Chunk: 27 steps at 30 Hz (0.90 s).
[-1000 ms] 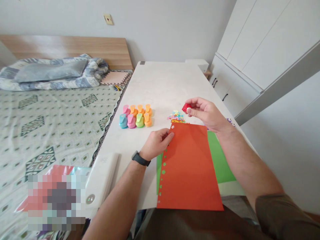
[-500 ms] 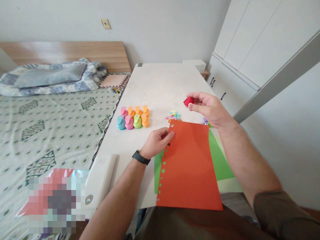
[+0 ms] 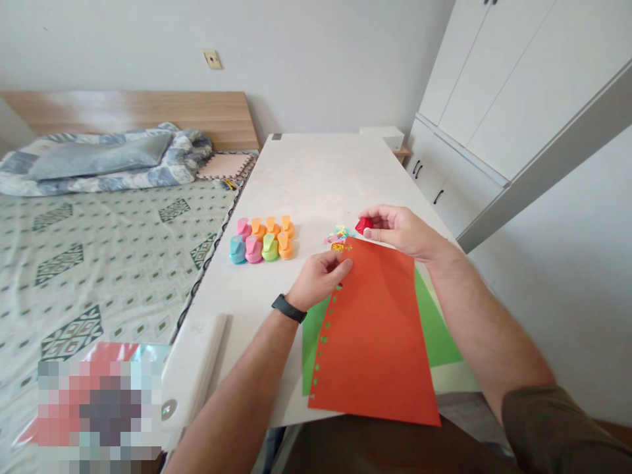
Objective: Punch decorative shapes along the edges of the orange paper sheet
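Note:
My right hand (image 3: pixel 402 230) is closed on a small red paper punch (image 3: pixel 364 225), held just above the far edge of an orange-red paper sheet (image 3: pixel 375 336). That sheet lies on the white table (image 3: pixel 316 178) over a green sheet (image 3: pixel 434 329), and a row of punched holes runs down its left edge. My left hand (image 3: pixel 320 278), with a black watch on the wrist, pinches the sheet's far left corner. A small heap of coloured paper cut-outs (image 3: pixel 339 234) lies just beyond the sheet.
Several pastel paper punches (image 3: pixel 261 239) stand in two rows to the left of the cut-outs. A white box (image 3: pixel 195 368) lies at the table's near left edge. A bed (image 3: pixel 99 224) runs along the left side. White cupboards (image 3: pixel 474 125) stand on the right.
My right hand has dropped with the red punch from above the table down and left to the sheet's far edge. The left hand keeps its hold on the corner.

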Each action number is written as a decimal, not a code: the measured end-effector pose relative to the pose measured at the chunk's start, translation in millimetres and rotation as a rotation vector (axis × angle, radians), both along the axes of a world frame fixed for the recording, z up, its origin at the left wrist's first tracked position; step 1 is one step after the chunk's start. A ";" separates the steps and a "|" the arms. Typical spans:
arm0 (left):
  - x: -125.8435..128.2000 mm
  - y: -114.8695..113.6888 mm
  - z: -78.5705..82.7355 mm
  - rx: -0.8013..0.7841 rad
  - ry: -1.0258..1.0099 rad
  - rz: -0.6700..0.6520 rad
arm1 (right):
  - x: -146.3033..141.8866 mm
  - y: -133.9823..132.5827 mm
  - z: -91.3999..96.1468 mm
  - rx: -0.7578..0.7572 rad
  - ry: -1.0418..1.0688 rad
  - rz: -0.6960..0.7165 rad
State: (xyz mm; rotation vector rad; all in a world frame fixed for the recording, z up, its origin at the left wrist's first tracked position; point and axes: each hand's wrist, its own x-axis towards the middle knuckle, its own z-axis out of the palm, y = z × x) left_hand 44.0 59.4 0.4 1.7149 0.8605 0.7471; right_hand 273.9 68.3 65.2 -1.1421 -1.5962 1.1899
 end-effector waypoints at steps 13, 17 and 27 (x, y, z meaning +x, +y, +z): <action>-5.9 -9.6 -13.8 0.102 0.108 0.040 | -6.9 3.8 -12.0 -0.069 -0.048 0.160; -7.2 -9.2 -15.9 0.112 0.126 0.050 | -7.4 4.2 -11.7 -0.087 -0.035 0.177; -8.3 -9.6 -14.2 0.141 0.150 0.062 | -9.1 4.6 -13.6 -0.072 -0.039 0.159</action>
